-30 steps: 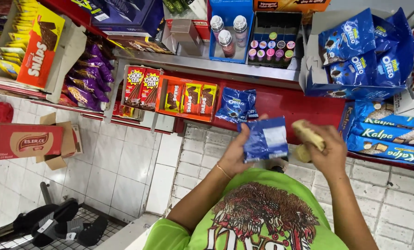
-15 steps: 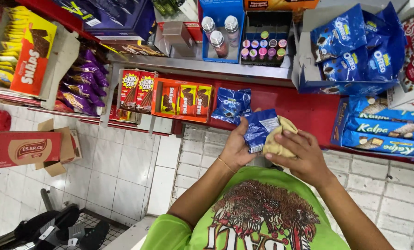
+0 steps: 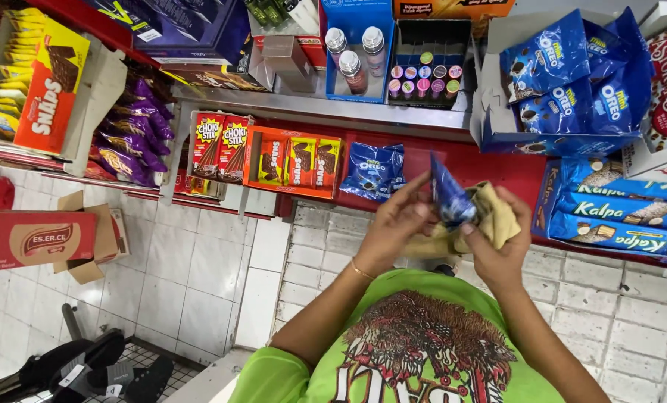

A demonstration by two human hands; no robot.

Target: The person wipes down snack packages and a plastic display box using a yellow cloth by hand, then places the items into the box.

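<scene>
Shop shelves point(image 3: 333, 112) full of snacks stand over a white tiled floor, and the person in the green shirt stands close in front of them. Both hands are now together at chest height, when a moment ago they were apart and lower; the small blue snack packet point(image 3: 450, 198) now stands on its edge between them, with the tan cloth point(image 3: 490, 220) pulled in right against it, so it looks like the packet is being wiped. The left hand point(image 3: 397, 224) pinches the packet's edge with its fingers bent and close together. The right hand point(image 3: 497, 250) is bunched around the cloth, its thumb touching the packet. Just behind the hands another blue packet point(image 3: 374, 170) lies on the red shelf point(image 3: 497, 168). An orange tray point(image 3: 292, 160) beside it holds small chocolate boxes. A grey box point(image 3: 565, 89) up to the right is full of blue cookie bags. A blue box point(image 3: 352, 52) holds three small bottles. On the floor far left lies a red cardboard box point(image 3: 38, 239); I cannot tell what is in it.
</scene>
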